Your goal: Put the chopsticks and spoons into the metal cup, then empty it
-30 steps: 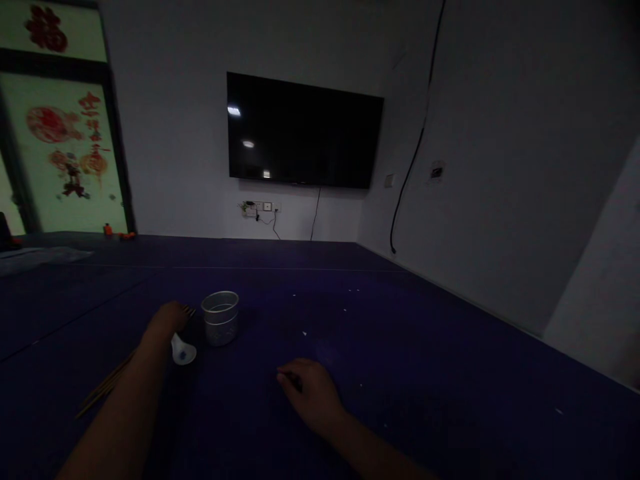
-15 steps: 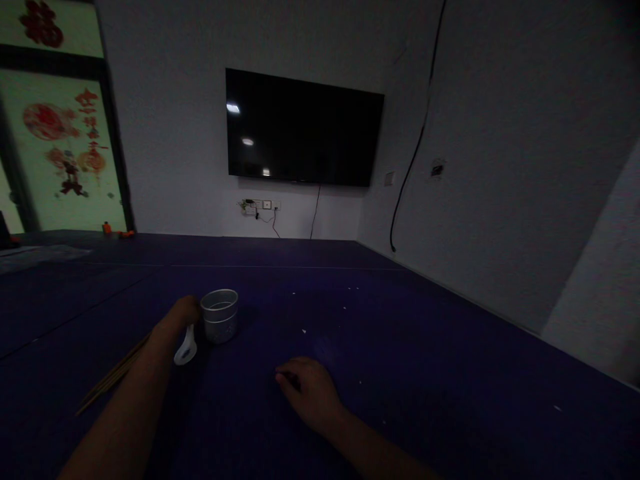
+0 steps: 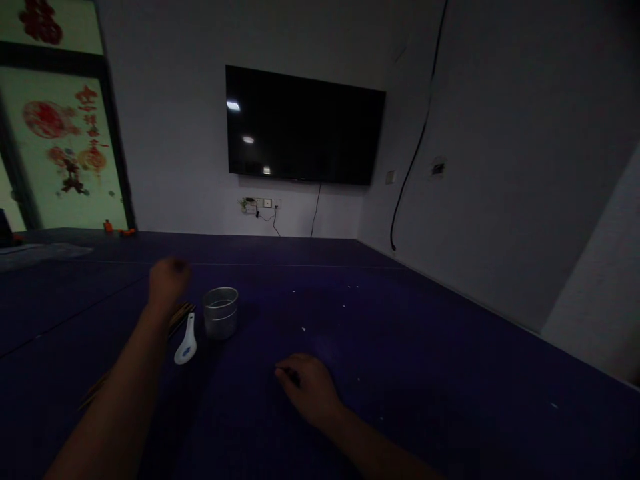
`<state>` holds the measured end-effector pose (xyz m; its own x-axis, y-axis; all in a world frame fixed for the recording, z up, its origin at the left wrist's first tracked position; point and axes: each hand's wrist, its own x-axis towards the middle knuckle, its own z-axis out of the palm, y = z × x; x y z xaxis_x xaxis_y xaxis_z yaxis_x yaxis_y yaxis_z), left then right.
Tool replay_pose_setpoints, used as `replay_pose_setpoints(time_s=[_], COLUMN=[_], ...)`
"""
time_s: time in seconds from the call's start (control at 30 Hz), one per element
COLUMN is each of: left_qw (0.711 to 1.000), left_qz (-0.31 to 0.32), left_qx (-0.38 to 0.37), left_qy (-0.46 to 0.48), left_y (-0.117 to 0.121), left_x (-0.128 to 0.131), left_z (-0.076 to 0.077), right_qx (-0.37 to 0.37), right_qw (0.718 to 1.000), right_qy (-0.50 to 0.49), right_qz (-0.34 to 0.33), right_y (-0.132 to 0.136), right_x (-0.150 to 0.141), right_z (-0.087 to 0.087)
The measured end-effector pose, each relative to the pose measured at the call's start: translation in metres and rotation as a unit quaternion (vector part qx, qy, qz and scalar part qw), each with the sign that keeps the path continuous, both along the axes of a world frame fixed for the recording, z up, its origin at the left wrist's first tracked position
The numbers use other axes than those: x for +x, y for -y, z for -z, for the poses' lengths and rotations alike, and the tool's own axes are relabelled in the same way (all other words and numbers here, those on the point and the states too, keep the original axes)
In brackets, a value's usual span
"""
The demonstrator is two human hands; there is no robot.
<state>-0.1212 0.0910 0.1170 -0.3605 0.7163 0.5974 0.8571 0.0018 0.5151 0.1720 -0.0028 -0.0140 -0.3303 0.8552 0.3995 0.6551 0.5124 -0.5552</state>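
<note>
Above the table at the left, my left hand [image 3: 169, 283] is lifted and smeared by motion, so its finger grip cannot be made out. Beneath that hand and forearm lie several thin brown sticks [image 3: 181, 315], partly covered by the arm. A white spoon [image 3: 187, 343] with a blue mark in its bowl rests beside them, handle pointing away from me. Right of the spoon stands an upright metal cup [image 3: 221, 315], apart from both hands. My right hand [image 3: 307, 387] rests on the table, fingers curled toward the thumb, nothing visible in them.
The dark blue tabletop [image 3: 425, 347] carries small white scraps [image 3: 303, 329]. Clear plastic [image 3: 45, 253] lies far left, and orange objects [image 3: 127, 233] sit at the back edge. A television [image 3: 305, 127] hangs on the wall, with a dark cable [image 3: 413, 160] to its right.
My left hand has moved up and left, away from the spoon and cup. The spoon's handle and the sticks' far ends now show. My right hand stays in place.
</note>
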Motion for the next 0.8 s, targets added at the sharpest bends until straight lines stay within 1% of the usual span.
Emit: replay_pose_setpoints(time_s=[0.07,0.1,0.13,0.17,0.2,0.23,0.27,0.3,0.33,0.37,0.4,0.47,0.5,0.53,0.57,0.6,0.7,0.8], left_qw=[0.995,0.984,0.968,0.947,0.913,0.902,0.9,0.927,0.947,0.958,0.959,0.952,0.948,0.938,0.93,0.924,0.912,0.906], left_qz=[-0.041,-0.041,-0.022,-0.015,-0.042,-0.019,0.0,0.072,0.138,0.204,0.251,0.3,0.312,0.339,0.355,0.367,0.386,0.392], left_qx=[0.085,0.163,0.23,0.294,0.365,0.383,0.382,0.315,0.238,0.152,0.081,-0.013,-0.041,-0.074,-0.091,-0.099,-0.095,-0.09], left_qy=[0.023,0.06,0.094,0.13,0.176,0.198,0.211,0.192,0.167,0.13,0.1,0.058,0.04,0.013,-0.011,-0.035,-0.099,-0.131], left_y=[0.017,0.026,0.035,0.044,0.053,0.061,0.069,0.077,0.083,0.089,0.094,0.1,0.102,0.104,0.105,0.106,0.107,0.106], left_x=[0.012,0.022,0.034,0.049,0.066,0.084,0.101,0.118,0.132,0.144,0.153,0.164,0.166,0.167,0.167,0.167,0.164,0.161], left_z=[-0.022,-0.03,-0.037,-0.039,-0.037,-0.03,-0.018,-0.001,0.018,0.04,0.062,0.101,0.114,0.124,0.13,0.132,0.128,0.124], right_qx=[0.006,0.011,0.018,0.027,0.036,0.045,0.053,0.059,0.064,0.068,0.071,0.073,0.072,0.071,0.067,0.064,0.054,0.047], right_qw=[1.0,1.0,1.0,0.999,0.999,0.998,0.997,0.996,0.995,0.994,0.993,0.993,0.993,0.994,0.994,0.994,0.995,0.997], right_qy=[-0.013,-0.019,-0.024,-0.028,-0.031,-0.032,-0.031,-0.028,-0.025,-0.022,-0.022,-0.03,-0.036,-0.039,-0.039,-0.036,-0.019,-0.009], right_qz=[0.0,0.002,0.005,0.012,0.021,0.033,0.047,0.06,0.071,0.081,0.087,0.085,0.082,0.079,0.077,0.077,0.081,0.065], right_y=[0.0,0.0,0.0,0.0,0.0,0.0,0.0,0.0,0.0,0.0,0.0,0.001,0.002,0.002,0.002,0.003,0.002,-0.001], right_x=[0.0,0.001,0.001,0.002,0.002,0.003,0.003,0.003,0.003,0.003,0.003,0.004,0.004,0.004,0.005,0.005,0.006,0.006], right_z=[-0.001,-0.001,-0.002,-0.003,-0.003,-0.004,-0.005,-0.006,-0.006,-0.006,-0.006,-0.005,-0.005,-0.005,-0.004,-0.004,-0.004,-0.003])
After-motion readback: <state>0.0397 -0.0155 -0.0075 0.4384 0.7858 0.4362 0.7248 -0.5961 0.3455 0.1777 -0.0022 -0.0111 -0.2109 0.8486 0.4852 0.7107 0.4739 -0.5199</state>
